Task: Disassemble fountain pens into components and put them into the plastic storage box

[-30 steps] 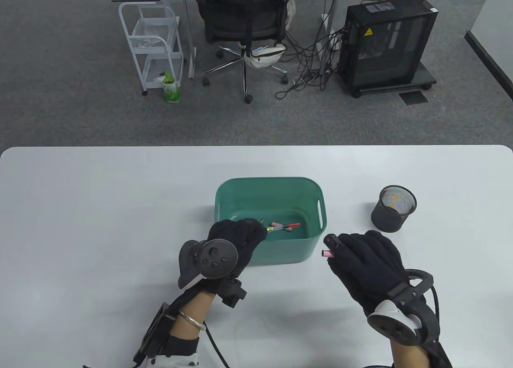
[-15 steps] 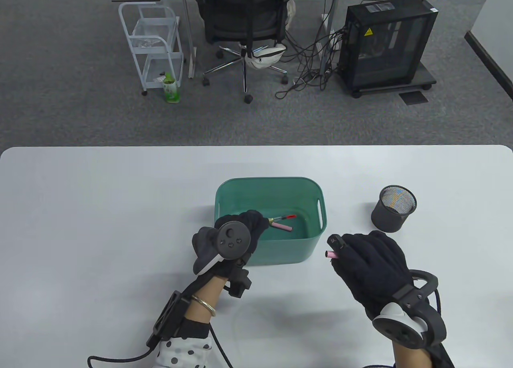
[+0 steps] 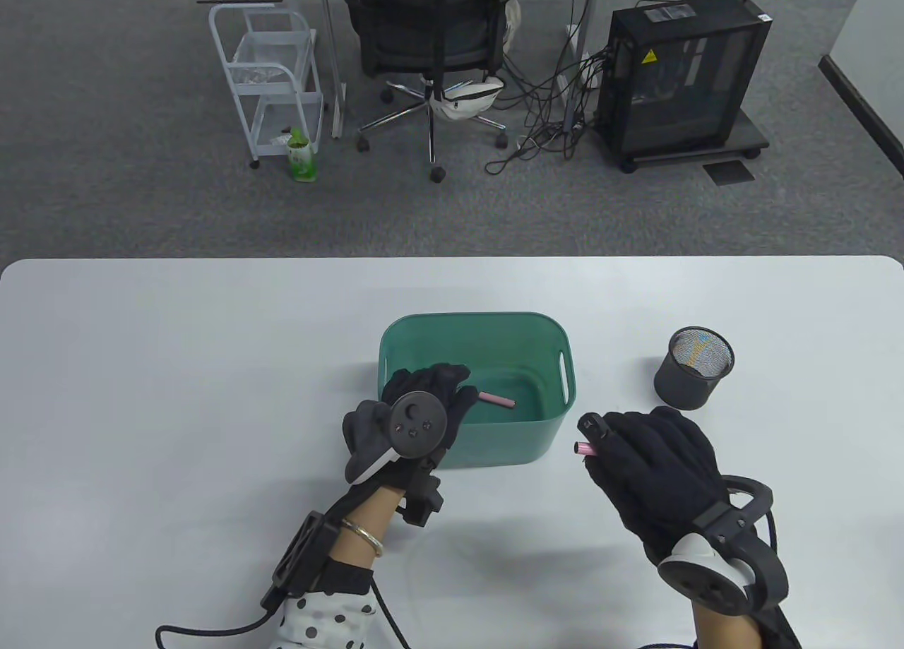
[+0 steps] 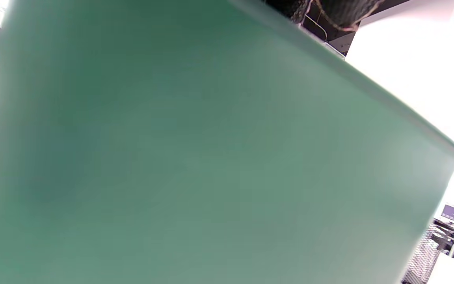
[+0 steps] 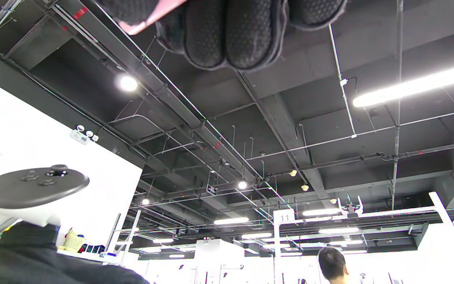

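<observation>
The green plastic storage box (image 3: 544, 338) stands mid-table. A pink pen part (image 3: 498, 400) lies on its floor. My left hand (image 3: 452, 388) hangs over the box's near left corner with its fingers loosely spread, and I see nothing in them. The left wrist view shows little but the box's green wall (image 4: 211, 157). To the right of the box, my right hand (image 3: 593, 438) is curled round a pink pen barrel (image 3: 580, 449) whose end pokes out to the left. That barrel (image 5: 152, 15) also shows between the gloved fingers (image 5: 227, 35) in the right wrist view.
A black mesh pen cup (image 3: 693, 377) stands right of the box, just beyond my right hand. The white table (image 3: 176, 366) spreads to the left. A cable runs from my left wrist off the near edge.
My left hand held a nib section with a red-tipped refill over the box; that piece is now out of sight and the fingers have loosened. The right hand barely moved.
</observation>
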The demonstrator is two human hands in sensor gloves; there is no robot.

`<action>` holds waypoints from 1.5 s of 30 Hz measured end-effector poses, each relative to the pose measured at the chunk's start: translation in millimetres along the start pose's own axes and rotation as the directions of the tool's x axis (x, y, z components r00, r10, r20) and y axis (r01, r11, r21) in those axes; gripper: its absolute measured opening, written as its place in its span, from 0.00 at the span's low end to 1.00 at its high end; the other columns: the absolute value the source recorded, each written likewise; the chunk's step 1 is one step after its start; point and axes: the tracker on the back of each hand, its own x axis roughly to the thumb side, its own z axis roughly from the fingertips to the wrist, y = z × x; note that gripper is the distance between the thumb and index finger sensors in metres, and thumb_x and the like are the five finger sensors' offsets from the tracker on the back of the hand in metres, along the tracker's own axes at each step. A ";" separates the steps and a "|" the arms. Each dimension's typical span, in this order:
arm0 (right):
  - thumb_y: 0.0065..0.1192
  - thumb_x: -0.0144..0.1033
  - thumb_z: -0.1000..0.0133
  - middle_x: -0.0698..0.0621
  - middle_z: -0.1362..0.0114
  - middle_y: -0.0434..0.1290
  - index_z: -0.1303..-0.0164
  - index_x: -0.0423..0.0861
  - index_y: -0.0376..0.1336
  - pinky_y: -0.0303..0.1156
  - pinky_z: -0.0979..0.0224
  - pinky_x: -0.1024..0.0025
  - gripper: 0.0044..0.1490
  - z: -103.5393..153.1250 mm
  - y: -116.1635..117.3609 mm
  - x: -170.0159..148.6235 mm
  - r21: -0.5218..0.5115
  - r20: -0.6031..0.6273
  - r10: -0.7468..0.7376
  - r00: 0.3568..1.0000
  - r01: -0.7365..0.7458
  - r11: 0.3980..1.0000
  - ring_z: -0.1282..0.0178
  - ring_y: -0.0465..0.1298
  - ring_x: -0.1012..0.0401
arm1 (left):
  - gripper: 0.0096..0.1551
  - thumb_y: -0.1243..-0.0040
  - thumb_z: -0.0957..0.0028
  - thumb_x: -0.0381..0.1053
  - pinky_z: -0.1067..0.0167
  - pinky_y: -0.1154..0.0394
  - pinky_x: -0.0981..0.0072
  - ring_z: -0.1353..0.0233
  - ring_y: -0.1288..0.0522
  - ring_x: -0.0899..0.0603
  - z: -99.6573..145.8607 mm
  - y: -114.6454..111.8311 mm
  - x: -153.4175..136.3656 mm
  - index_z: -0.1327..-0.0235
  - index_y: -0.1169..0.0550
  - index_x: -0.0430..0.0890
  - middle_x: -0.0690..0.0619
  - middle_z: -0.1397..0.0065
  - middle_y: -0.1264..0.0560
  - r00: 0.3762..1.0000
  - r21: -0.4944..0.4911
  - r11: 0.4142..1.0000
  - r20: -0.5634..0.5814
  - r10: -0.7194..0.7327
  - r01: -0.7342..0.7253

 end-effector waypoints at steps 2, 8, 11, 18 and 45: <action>0.52 0.54 0.39 0.59 0.32 0.73 0.29 0.61 0.66 0.64 0.19 0.56 0.28 -0.3 0.2 0.2 0.004 0.002 0.001 1.000 -0.001 1.000 0.34 0.74 0.63 | 0.36 0.58 0.26 0.62 0.15 0.51 0.39 0.13 0.37 0.36 3.9 1.8 -0.7 0.11 0.34 0.44 0.41 0.10 0.34 1.000 -0.005 1.000 0.020 0.008 -0.007; 0.52 0.54 0.39 0.59 0.32 0.73 0.29 0.60 0.66 0.64 0.19 0.56 0.28 -1.0 1.3 0.8 0.012 0.004 0.001 1.000 -0.001 1.000 0.34 0.74 0.63 | 0.39 0.61 0.26 0.61 0.13 0.58 0.41 0.08 0.47 0.36 19.2 10.8 0.2 0.06 0.42 0.44 0.41 0.05 0.44 0.998 -0.034 0.998 0.049 -0.042 0.044; 0.52 0.54 0.39 0.59 0.32 0.73 0.29 0.60 0.66 0.64 0.20 0.56 0.28 -1.3 2.1 1.2 0.017 0.006 0.001 1.000 -0.001 1.000 0.34 0.75 0.63 | 0.39 0.62 0.26 0.60 0.14 0.60 0.41 0.07 0.50 0.36 30.5 17.0 1.2 0.05 0.44 0.44 0.42 0.04 0.46 0.995 -0.027 0.998 0.075 -0.060 0.063; 0.52 0.54 0.38 0.59 0.32 0.73 0.29 0.60 0.66 0.64 0.20 0.56 0.28 -2.2 4.5 2.6 0.032 0.009 0.005 1.000 -0.006 0.999 0.34 0.75 0.63 | 0.40 0.64 0.26 0.61 0.14 0.62 0.41 0.07 0.52 0.35 63.7 26.7 0.9 0.04 0.46 0.43 0.40 0.03 0.49 0.986 -0.003 0.992 0.114 -0.124 0.125; 0.51 0.53 0.38 0.59 0.32 0.73 0.28 0.59 0.66 0.64 0.20 0.56 0.28 -0.8 26.8 9.2 0.135 0.027 0.030 0.999 -0.033 0.990 0.34 0.75 0.63 | 0.40 0.66 0.26 0.61 0.15 0.62 0.40 0.08 0.54 0.34 144.0 3.3 -33.4 0.05 0.47 0.43 0.40 0.03 0.50 0.964 0.016 0.964 0.034 -0.266 0.265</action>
